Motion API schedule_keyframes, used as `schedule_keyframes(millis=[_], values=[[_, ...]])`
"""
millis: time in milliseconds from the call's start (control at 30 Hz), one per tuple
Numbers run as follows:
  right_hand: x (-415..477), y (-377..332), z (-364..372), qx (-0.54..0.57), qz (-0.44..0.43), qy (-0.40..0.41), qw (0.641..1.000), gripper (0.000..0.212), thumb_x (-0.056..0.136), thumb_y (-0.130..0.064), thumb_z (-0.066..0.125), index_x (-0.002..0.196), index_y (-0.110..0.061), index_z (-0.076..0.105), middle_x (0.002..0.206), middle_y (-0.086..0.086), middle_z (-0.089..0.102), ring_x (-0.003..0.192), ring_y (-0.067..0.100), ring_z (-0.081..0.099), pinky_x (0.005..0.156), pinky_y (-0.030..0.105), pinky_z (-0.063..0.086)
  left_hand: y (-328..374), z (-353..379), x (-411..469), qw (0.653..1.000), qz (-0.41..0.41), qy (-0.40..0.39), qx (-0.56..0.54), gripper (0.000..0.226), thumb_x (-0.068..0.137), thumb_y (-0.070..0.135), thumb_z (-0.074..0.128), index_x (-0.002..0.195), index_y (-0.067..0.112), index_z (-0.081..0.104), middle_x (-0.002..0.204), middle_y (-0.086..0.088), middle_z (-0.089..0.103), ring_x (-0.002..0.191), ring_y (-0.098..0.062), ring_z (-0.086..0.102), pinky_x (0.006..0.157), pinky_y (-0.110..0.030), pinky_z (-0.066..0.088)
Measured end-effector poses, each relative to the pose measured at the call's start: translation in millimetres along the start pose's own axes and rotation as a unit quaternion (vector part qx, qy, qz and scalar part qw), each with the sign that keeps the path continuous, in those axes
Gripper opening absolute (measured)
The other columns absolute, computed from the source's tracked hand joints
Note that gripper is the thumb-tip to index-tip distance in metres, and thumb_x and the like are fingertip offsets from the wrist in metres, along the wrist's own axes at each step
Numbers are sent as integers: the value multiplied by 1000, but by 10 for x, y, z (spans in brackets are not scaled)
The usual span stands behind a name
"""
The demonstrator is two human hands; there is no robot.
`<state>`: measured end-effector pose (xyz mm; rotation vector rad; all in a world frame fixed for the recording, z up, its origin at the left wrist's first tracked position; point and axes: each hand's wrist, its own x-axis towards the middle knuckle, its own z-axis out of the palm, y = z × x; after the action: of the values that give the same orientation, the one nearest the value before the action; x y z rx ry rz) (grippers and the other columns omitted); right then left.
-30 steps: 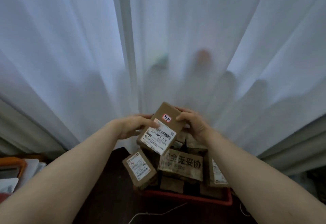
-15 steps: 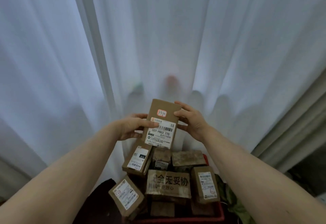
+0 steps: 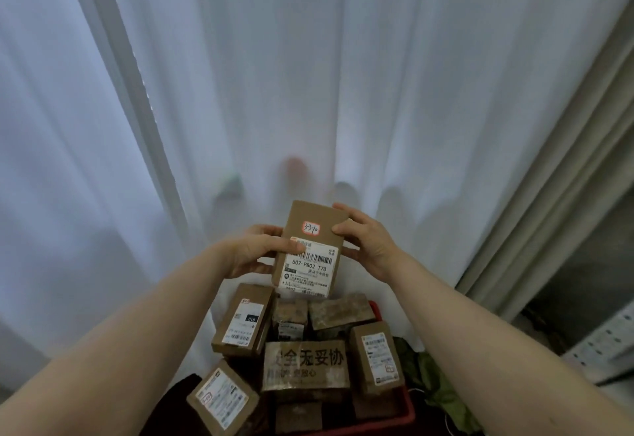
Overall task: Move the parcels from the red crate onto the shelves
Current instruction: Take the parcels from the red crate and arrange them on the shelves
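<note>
A small brown cardboard parcel [image 3: 310, 247] with a white shipping label and a small red-edged sticker is held upright above the crate. My left hand [image 3: 255, 252] grips its left edge and my right hand [image 3: 365, 247] grips its right edge. Below it the red crate [image 3: 406, 408] holds several more brown parcels, among them a labelled one [image 3: 242, 320] at the left, a taped one with large printed characters [image 3: 305, 368] in the middle and a labelled one [image 3: 375, 355] at the right. No shelf board shows clearly.
A sheer white curtain [image 3: 308, 75] hangs close behind the crate, with a beige drape [image 3: 555, 195] at the right. A perforated white metal upright [image 3: 603, 343] shows at the far right. Green cloth [image 3: 432, 380] lies beside the crate.
The parcel has turned from tilted to upright between my hands. The view has swung so the crate sits lower and the right-hand drape has come into sight.
</note>
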<state>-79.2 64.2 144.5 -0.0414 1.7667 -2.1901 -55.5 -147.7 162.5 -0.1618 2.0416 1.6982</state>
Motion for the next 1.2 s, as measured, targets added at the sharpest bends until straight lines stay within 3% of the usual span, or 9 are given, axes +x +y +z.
schedule_keyframes(millis=[100,200,400,533,667,767,900,1067,1200], values=[[-112,-25,-183,-40,-13,22,999,57,81,-5,66,132,-27,50,115,5,61,109,21,58,104,40,43,36,176,83,1000,8,-16,12,57,69,10,79,120,10,56,104,-8,72,101,-22,66,87,-38,54],[-365,-15,-397,-102,10,49,994,71,79,-3,69,141,-21,41,116,8,57,109,23,57,103,43,44,42,394,137,997,8,-64,45,63,66,4,79,124,10,54,103,-5,72,104,-21,65,97,-40,48],[-1078,169,-755,-132,54,166,976,89,70,-1,78,146,-14,33,119,3,47,111,24,55,93,39,53,101,903,279,970,27,-192,144,132,31,28,96,146,17,31,127,2,62,127,-24,48,113,-53,26],[-1721,441,-775,-144,83,238,957,89,70,-3,79,146,-17,34,128,2,45,110,16,51,71,18,53,14,1441,161,943,39,-270,189,120,52,2,86,150,12,19,144,-4,43,134,-21,38,112,-43,32],[-2393,868,-872,-131,124,291,940,90,65,-2,80,142,-25,39,133,2,47,115,17,51,96,35,51,-266,2037,-64,898,41,-349,264,108,63,-3,82,151,15,20,142,-5,44,118,-22,52,97,-38,48],[-2970,1117,-930,-95,150,324,929,88,66,3,76,142,-22,40,130,2,48,117,18,50,96,36,51,-456,2540,-281,847,42,-413,332,105,67,-1,80,150,20,19,137,-1,45,113,-20,54,96,-38,49],[-3780,1329,-1081,-132,180,372,901,92,63,-12,81,142,-27,38,132,2,46,120,18,48,102,38,46,-640,3280,-704,791,33,-488,367,100,64,-6,79,145,22,28,116,7,56,97,-7,57,72,-16,50],[-4862,1531,-1231,-167,200,443,858,88,65,-17,81,142,-26,37,132,1,47,118,17,49,101,32,45,-989,4234,-1241,749,56,-527,397,110,57,-7,83,148,17,26,124,-3,56,112,-19,57,96,-36,50],[-6015,1749,-1388,-134,205,517,821,84,64,-15,83,137,-22,42,129,1,52,113,15,52,96,29,47,-1269,5203,-1933,691,86,-574,432,114,56,-3,85,150,16,22,135,-4,50,121,-17,51,103,-33,43]])
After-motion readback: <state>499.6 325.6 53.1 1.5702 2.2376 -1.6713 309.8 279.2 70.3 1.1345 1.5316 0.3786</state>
